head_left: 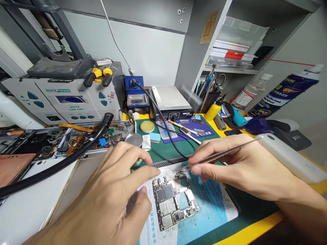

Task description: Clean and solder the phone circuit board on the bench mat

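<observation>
A phone circuit board (167,204) with metal shields and cutouts lies flat on a blue and white printed sheet (213,200). My right hand (236,165) grips a pair of metal tweezers (224,153) between thumb and fingers. The tweezer tips are at the board's top edge, close to a small part there; whether they pinch it I cannot tell. At the board's upper left, my left hand (114,185) has its fingers apart and holds nothing visible. Its index fingertip rests on or just above the sheet.
A black hose (66,158) crosses the left side, over a tray of loose parts (117,129). Behind stand a hot-air station (76,102) and a small heating plate unit (173,98). A black cable (160,112) runs down near the board. Bottles and a spray can (286,92) line the right.
</observation>
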Demonstrator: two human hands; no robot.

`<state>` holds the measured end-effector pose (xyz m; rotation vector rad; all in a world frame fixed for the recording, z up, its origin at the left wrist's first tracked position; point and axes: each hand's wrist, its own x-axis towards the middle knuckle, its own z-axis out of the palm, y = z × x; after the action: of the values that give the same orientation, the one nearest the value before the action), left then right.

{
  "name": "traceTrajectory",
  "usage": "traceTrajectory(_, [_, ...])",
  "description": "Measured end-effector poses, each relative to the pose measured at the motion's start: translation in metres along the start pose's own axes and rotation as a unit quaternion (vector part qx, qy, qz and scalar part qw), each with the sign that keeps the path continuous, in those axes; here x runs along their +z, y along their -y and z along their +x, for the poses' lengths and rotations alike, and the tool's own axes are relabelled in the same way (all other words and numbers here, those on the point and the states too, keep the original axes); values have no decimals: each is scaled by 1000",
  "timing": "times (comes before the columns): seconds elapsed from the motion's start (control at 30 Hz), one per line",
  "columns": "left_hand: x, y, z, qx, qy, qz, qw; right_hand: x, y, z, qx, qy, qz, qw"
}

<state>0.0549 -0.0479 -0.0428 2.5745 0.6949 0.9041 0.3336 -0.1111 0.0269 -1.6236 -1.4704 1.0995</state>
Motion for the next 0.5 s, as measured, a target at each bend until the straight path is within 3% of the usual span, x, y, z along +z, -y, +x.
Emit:
traceTrajectory(0.23, [10,-2,-6,55,-14,59,997,2,-5,0,-18,22,7,1000])
traceTrajectory(0.5, [6,-7,-7,78,12,93,993,5,-4,1,-53,21,-25,998])
